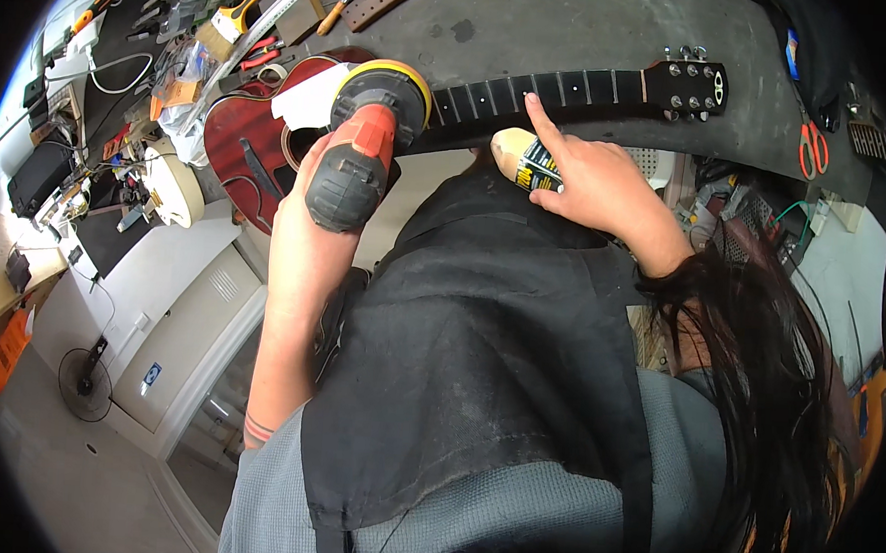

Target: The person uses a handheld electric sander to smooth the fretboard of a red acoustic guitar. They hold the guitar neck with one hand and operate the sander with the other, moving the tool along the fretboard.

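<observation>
My left hand (315,195) is wrapped round a red and black power polisher (361,157). Its round pad, edged in yellow, tilts up over the body of a dark red acoustic guitar (235,140). A white cloth or paper (314,98) lies on the guitar beside the pad. In my right hand (603,185) is a small bottle (537,167) with a cream end and a black and yellow label. The index finger of that hand stretches out to the edge of the dark fretboard (517,98). The guitar's headstock (685,89) points right.
The guitar rests along a dark workbench (596,34). Red-handled scissors (812,151) lie at the right. At the back left are a brush (238,20), red pliers (262,52) and plastic bags (185,78). A fan (85,385) stands at the lower left.
</observation>
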A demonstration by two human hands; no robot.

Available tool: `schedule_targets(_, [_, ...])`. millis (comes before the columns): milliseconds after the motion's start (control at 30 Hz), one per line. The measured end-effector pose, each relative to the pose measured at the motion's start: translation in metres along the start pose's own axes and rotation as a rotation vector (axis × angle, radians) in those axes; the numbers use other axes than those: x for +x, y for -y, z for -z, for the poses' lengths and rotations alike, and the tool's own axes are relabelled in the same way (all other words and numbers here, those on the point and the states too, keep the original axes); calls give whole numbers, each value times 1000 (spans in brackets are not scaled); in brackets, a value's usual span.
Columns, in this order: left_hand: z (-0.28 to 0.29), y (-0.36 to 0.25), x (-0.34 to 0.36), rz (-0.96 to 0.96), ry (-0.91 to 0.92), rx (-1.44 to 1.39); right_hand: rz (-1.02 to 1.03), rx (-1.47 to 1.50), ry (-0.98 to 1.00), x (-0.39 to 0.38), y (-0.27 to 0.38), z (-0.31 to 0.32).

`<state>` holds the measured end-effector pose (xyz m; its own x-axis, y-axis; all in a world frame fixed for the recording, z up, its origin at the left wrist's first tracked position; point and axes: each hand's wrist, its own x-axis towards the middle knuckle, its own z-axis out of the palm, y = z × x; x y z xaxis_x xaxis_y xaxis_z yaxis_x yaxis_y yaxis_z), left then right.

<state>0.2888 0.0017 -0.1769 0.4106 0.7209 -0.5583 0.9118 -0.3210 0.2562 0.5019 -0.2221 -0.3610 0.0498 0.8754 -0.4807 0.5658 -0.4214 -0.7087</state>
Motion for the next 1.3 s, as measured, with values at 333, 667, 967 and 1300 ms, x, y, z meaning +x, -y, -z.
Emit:
schedule_targets(333, [4,-11,5,42,40,41,-9,30,16,1,-1,1])
schedule_targets(667, [-7,2,-4,16,14,46,-6,34,20,2,-3,-1])
schedule_targets(967, [-15,-1,-21,79,60,57,-14,36,43,4,-2,2])
schedule_targets(1300, [-26,9,-35,75,95,140,-4,36,49,4,-2,3])
